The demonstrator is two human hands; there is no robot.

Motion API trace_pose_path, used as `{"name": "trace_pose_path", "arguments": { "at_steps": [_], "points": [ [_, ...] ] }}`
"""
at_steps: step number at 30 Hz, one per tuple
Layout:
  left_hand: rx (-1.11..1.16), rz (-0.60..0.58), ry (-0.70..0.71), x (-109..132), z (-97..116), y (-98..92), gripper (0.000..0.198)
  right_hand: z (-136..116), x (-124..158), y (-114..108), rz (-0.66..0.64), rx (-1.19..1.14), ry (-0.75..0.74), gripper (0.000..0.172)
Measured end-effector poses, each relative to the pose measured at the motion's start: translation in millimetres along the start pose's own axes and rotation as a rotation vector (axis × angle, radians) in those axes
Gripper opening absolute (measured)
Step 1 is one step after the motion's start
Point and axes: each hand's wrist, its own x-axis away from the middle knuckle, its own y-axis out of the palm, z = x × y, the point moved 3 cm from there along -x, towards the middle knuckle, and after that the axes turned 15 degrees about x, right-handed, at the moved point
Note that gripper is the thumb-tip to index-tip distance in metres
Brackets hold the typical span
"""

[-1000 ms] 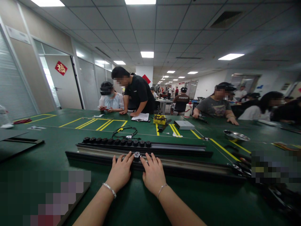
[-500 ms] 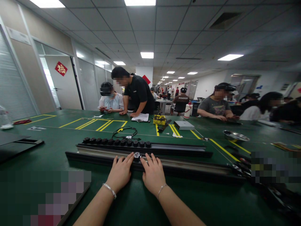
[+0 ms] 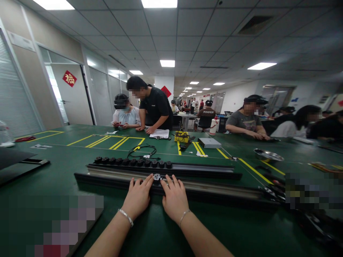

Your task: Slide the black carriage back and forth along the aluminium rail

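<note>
A small silver-and-black metal part (image 3: 157, 176) sits in the channel of the nearer long black rail (image 3: 214, 194). My left hand (image 3: 137, 198) has its fingertips against the part's left side, its other fingers resting over the rail. From the right, my right hand (image 3: 175, 200) touches the same part with its index finger, the remaining fingers spread on the rail. Between them the two hands hold the part; its underside is hidden. Just behind lies a second black rail (image 3: 203, 171) with several round black pieces (image 3: 133, 162) lined up along its left half.
On the green table (image 3: 107, 221) are a coiled black cable (image 3: 143, 151), a yellow box (image 3: 181, 136), a grey box (image 3: 209, 142) and a metal bowl (image 3: 268, 155). A dark panel (image 3: 21, 166) lies left. Several people work around the table's far side.
Both hands stay nearly still around the small part, which shows slightly turned or shifted to the right. Across the table, the standing person's hand has moved a little.
</note>
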Motion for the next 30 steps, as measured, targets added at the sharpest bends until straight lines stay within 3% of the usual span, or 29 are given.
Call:
{"name": "trace_pose_path", "arguments": {
  "at_steps": [7,30],
  "points": [
    [0.001,0.008,0.073,-0.4,3.6,3.3,0.067,0.5,-1.1,3.7,0.018,-0.018,0.002,0.054],
    [0.004,0.020,0.074,-1.0,4.3,0.8,0.066,0.6,-0.2,3.5,0.036,0.007,-0.006,0.053]
  ]
}}
